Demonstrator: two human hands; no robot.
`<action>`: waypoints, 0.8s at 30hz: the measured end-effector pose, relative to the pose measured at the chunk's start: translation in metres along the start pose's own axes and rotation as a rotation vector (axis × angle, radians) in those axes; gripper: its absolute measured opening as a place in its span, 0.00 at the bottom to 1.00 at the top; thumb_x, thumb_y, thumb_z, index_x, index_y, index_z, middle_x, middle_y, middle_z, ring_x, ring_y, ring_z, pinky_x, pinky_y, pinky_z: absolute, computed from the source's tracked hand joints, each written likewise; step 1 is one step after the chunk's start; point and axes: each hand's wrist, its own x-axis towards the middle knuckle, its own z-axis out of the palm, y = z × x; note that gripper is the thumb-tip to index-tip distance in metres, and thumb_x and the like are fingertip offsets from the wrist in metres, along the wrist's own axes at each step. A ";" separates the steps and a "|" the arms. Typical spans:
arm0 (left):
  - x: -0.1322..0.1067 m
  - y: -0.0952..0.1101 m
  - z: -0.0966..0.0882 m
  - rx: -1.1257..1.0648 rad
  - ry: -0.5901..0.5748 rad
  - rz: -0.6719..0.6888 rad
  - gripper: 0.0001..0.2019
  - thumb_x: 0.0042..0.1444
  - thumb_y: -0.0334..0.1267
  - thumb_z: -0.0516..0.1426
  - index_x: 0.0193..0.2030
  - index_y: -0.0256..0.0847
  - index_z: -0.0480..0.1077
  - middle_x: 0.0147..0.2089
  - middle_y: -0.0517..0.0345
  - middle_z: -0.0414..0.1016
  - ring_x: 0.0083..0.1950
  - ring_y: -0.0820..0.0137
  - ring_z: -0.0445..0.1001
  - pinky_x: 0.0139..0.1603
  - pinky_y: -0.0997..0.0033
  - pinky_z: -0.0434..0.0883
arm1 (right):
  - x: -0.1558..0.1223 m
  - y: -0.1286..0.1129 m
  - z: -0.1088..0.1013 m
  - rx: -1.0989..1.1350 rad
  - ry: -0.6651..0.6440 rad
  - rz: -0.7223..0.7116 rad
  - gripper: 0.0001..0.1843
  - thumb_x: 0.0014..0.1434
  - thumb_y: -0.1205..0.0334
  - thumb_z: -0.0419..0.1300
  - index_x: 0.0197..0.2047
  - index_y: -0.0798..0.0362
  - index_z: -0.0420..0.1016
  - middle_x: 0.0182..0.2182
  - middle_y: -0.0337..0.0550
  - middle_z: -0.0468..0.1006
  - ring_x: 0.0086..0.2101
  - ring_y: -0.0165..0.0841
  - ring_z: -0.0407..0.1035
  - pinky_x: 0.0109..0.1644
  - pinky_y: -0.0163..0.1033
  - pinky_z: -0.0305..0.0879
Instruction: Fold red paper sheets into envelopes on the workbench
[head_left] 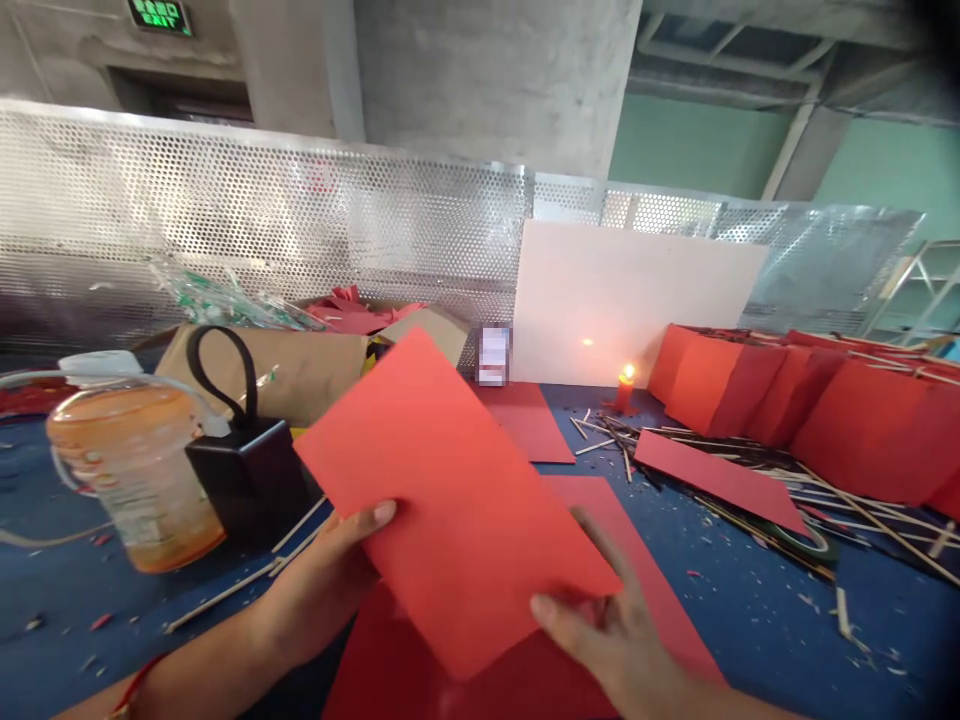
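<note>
Both my hands hold up a red paper sheet (450, 490), tilted, above the blue table (757, 610). My left hand (330, 575) grips its left edge, thumb on top of the paper. My right hand (607, 630) pinches its lower right corner. More red paper (405, 675) lies flat on the table beneath the held sheet.
A plastic bottle of orange drink (131, 470) and a black box with a loop handle (251, 470) stand at the left. A brown cardboard box (300, 365) sits behind. A lit candle (625, 388), a white board (630, 300), thin wooden sticks (840, 500) and stacked red sheets (817, 410) fill the right.
</note>
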 end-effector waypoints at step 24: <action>-0.008 -0.006 0.017 0.214 -0.062 -0.252 0.40 0.45 0.35 0.69 0.65 0.47 0.61 0.55 0.46 0.77 0.50 0.50 0.79 0.50 0.52 0.76 | 0.022 0.003 -0.001 0.383 -0.120 0.208 0.31 0.41 0.57 0.74 0.50 0.48 0.73 0.47 0.47 0.79 0.46 0.44 0.74 0.48 0.49 0.72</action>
